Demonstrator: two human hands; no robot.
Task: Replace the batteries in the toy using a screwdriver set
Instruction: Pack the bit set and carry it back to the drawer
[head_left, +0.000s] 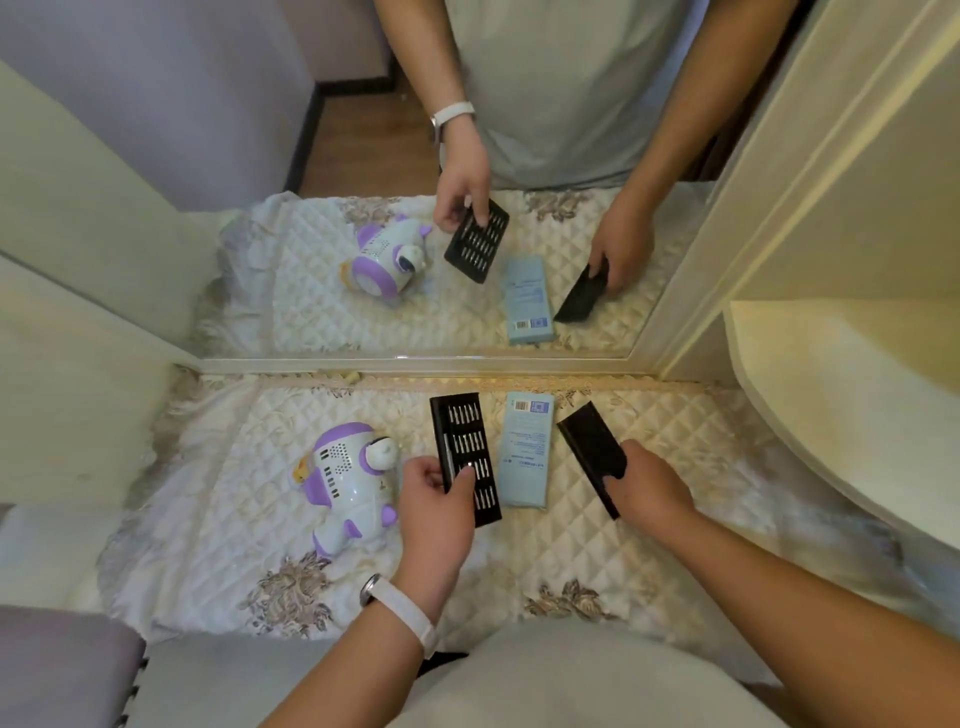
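A white and purple toy (347, 483) lies on its side on the quilted cloth, left of centre. My left hand (434, 512) grips the near end of a black tray of screwdriver bits (462, 441), thumb on its left edge and a finger on top. The tray's black sleeve (587, 441) lies tilted to the right, with my right hand (649, 491) holding its near end. Between tray and sleeve lies the light blue box (525, 452) of the set, flat, label up.
A mirror (363, 156) stands along the back of the table and repeats the whole scene. The quilted cream cloth (649, 561) covers the table. A cream shelf unit (857, 389) stands at the right, a grey chair (62, 670) at the lower left.
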